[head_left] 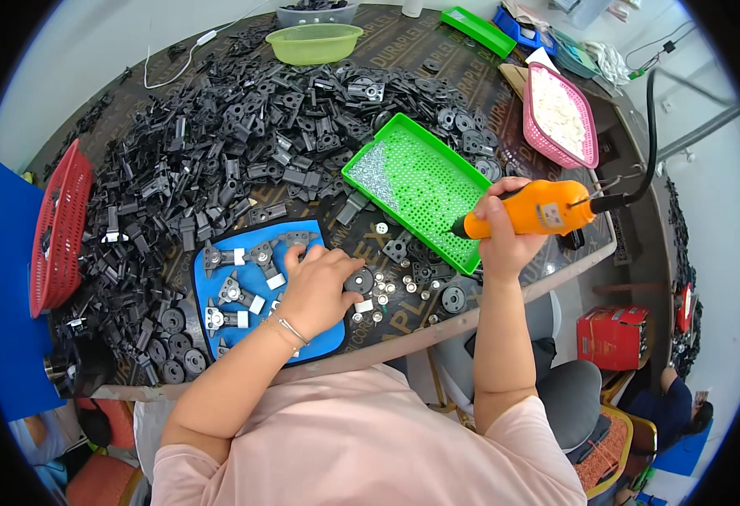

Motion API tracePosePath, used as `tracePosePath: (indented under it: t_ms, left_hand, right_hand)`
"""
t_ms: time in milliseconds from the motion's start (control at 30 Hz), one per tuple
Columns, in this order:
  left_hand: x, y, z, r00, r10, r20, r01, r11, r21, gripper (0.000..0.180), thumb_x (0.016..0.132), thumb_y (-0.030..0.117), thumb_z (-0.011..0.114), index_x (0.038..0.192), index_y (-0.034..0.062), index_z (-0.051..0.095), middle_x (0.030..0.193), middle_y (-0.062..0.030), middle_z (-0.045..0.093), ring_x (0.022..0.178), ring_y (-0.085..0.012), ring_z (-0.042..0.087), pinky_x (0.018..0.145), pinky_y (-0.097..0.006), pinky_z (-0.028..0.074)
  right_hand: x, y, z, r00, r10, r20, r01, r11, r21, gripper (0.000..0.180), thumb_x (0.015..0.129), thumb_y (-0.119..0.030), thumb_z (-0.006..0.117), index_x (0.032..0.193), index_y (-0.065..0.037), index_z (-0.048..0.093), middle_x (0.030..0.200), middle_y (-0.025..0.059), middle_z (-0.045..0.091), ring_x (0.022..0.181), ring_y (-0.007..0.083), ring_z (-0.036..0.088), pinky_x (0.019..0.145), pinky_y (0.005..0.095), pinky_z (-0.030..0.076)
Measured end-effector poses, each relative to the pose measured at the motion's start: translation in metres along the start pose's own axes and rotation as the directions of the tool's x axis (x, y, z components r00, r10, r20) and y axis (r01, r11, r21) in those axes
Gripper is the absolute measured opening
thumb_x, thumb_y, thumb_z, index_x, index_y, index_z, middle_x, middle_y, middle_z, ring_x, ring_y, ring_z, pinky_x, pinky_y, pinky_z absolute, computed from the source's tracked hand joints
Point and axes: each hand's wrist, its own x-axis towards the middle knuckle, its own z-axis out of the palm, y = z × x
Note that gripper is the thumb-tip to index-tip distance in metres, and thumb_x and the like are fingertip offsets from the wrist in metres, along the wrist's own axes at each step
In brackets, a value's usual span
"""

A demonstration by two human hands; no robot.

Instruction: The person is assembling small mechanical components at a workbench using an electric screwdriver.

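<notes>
Beside the green basket [437, 190], our right hand [509, 240] grasps an orange corded power tool [547, 208], its black nose pointing left. At the blue mat's [324, 339] right edge, our left hand [318, 282] curls about a round black part [359, 281]; we cannot tell whether it grips. Small metal pieces [411, 287] lie nearby on the worktop [384, 336].

The bright green rectangular perforated tray [429, 181] is seen to be of smooth, lightly glossy plastic; shiny silver metal screws [376, 175] are held in its left corner. At its right, the orange cylindrical powered screwdriver [526, 211] is cased in smooth plastic. Left of it, black moulded plastic parts [243, 126] are noted as satin to matt. Below-left, a round black disc [359, 281] is finished matt; a flat blue mat [334, 333] is noted as smooth, material undetermined.
</notes>
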Motion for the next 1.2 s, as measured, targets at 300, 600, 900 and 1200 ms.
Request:
tracePosePath:
  t_ms: [300,600,900,1200]
  left_hand:
    - [0.000,-0.001,0.000,1.000,0.005,-0.008,-0.005,1.000,0.003,0.046,0.065,0.022,0.081,0.108,0.0136,0.068,0.095,0.0008,0.062,0.095,-0.0206,0.054,0.098,-0.044,0.026]
    - [0.000,0.003,-0.002,1.000,-0.005,0.016,0.005,1.000,-0.007,0.043,0.067,0.021,0.078,0.108,0.0125,0.068,0.099,0.0002,0.063,0.100,-0.0209,0.053,0.099,-0.046,0.026]
    - [-0.004,-0.001,0.000,1.000,0.014,-0.021,-0.015,0.999,-0.029,0.046,0.065,0.016,0.080,0.109,0.0133,0.068,0.097,0.0009,0.062,0.097,-0.0216,0.054,0.098,-0.045,0.027]
    - [-0.002,0.000,0.001,1.000,0.009,-0.012,-0.008,1.000,0.016,0.045,0.066,0.020,0.080,0.109,0.0137,0.068,0.095,0.0017,0.062,0.098,-0.0196,0.054,0.097,-0.048,0.028]
  right_hand:
    - [-0.001,0.018,0.005,0.999,-0.052,0.008,0.052,0.999,0.009,0.033,0.079,0.013,0.058,0.106,-0.002,0.049,0.093,0.0111,0.056,0.067,0.0168,0.058,0.061,0.0289,0.050]
    - [0.000,0.010,0.010,1.000,-0.009,-0.014,0.010,0.995,0.096,0.032,0.079,0.013,0.058,0.105,-0.003,0.048,0.091,0.0095,0.054,0.064,0.0159,0.056,0.060,0.0288,0.049]
    - [-0.022,-0.041,0.040,0.982,-0.028,0.188,-0.028,0.957,0.287,0.027,0.080,0.002,0.061,0.102,-0.003,0.048,0.089,0.0126,0.052,0.062,0.0177,0.055,0.058,0.0308,0.049]
    - [-0.054,-0.033,0.069,0.900,-0.011,0.436,-0.033,0.995,0.094,0.030,0.074,0.010,0.061,0.099,-0.001,0.048,0.090,0.0133,0.052,0.064,0.0171,0.057,0.058,0.0279,0.050]
